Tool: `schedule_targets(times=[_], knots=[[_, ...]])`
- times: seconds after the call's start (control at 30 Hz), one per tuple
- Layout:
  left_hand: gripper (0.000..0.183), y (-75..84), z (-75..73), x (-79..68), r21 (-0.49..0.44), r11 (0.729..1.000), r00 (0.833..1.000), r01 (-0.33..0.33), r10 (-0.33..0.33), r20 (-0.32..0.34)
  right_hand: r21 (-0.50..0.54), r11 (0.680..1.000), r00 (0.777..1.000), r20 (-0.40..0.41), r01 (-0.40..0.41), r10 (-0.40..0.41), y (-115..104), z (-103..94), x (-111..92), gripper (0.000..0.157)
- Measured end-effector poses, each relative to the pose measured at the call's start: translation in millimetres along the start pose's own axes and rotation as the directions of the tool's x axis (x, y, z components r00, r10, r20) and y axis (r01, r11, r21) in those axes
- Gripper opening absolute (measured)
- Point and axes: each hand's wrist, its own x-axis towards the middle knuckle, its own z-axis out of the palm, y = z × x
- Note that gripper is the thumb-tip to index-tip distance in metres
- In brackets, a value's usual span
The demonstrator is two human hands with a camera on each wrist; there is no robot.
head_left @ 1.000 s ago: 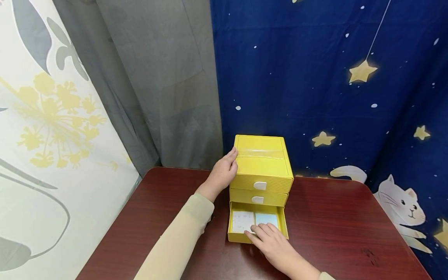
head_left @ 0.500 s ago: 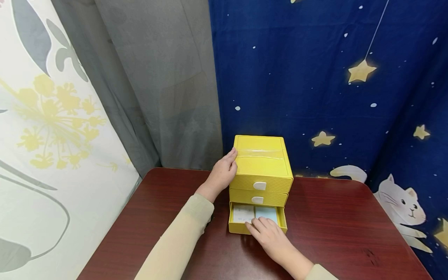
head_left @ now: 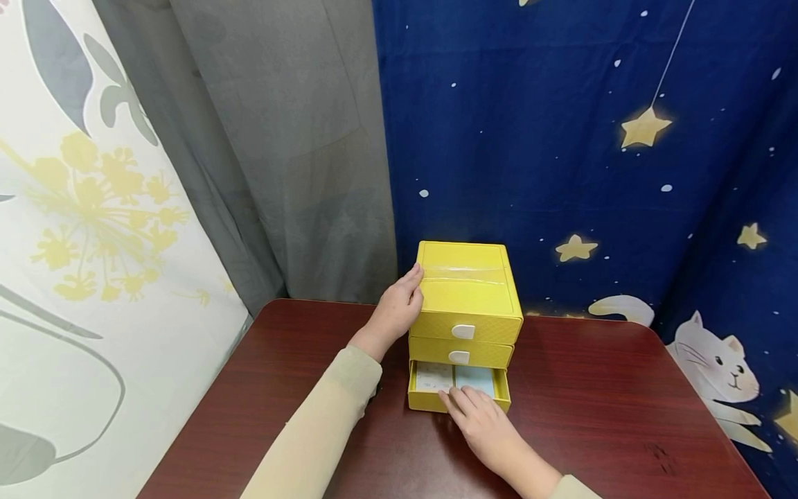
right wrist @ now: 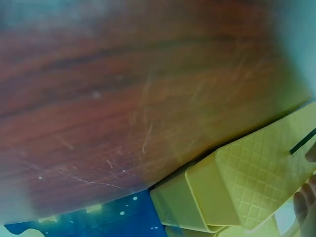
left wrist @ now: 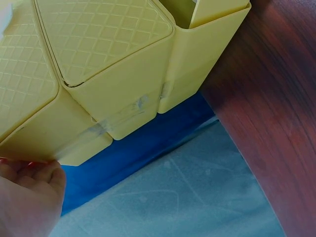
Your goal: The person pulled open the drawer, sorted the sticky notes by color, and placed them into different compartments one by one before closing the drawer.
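Note:
A yellow three-drawer storage box (head_left: pixel 467 281) stands on the table, clear tape across its top. Its bottom drawer (head_left: pixel 427 401) is partly out, showing a white patterned stack (head_left: pixel 433 376) and a light-blue stack (head_left: pixel 474 378) side by side. My left hand (head_left: pixel 394 310) rests against the box's upper left side, fingers extended; the left wrist view shows these fingers (left wrist: pixel 52 175) at the side wall. Over the bottom drawer's front, my right hand (head_left: pixel 489 426) has its fingers at the rim, and part of the front is hidden. In the right wrist view, fingertips (right wrist: pixel 307 193) touch the drawer.
The reddish-brown wooden table (head_left: pixel 598 423) surrounds the box. Behind hang a grey curtain (head_left: pixel 299 152) and a blue star-patterned curtain (head_left: pixel 530 138). White patterned fabric (head_left: pixel 93 277) hangs at the left. The upper drawers, with white tabs (head_left: pixel 463 332), are closed.
The bottom drawer has slid inward, away from me, with my right hand moving along at its front. Less of the two stacks shows. My left hand has stayed at the box's side.

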Motion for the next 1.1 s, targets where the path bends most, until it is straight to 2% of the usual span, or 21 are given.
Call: schedule_targets(times=[0.23, 0.47, 0.87, 1.1], knots=[[0.046, 1.0, -0.2, -0.5, 0.006, 1.0, 1.0, 0.007, -0.007, 0.0, -0.009, 0.999, 0.993, 0.103, -0.052, 0.052, -4.8, -0.6, -13.9, 0.056], [0.046, 0.8, 0.4, -0.1, -0.006, 1.0, 1.0, 0.01, -0.01, 0.004, -0.048, 0.994, 0.989, 0.106, -0.097, 0.102, -6.4, 8.8, -17.2, 0.05], [0.046, 0.1, 1.0, -0.5, -0.007, 1.0, 1.0, -0.001, 0.001, -0.008, -0.114, 0.987, 0.984, 0.126, -0.11, 0.124, -1.2, 20.2, -13.3, 0.051], [0.046, 0.8, 0.5, -0.9, 0.005, 1.0, 1.0, -0.007, 0.007, -0.011, -0.144, 0.985, 0.971, 0.203, -0.096, 0.125, 2.5, 23.5, -9.7, 0.056]])
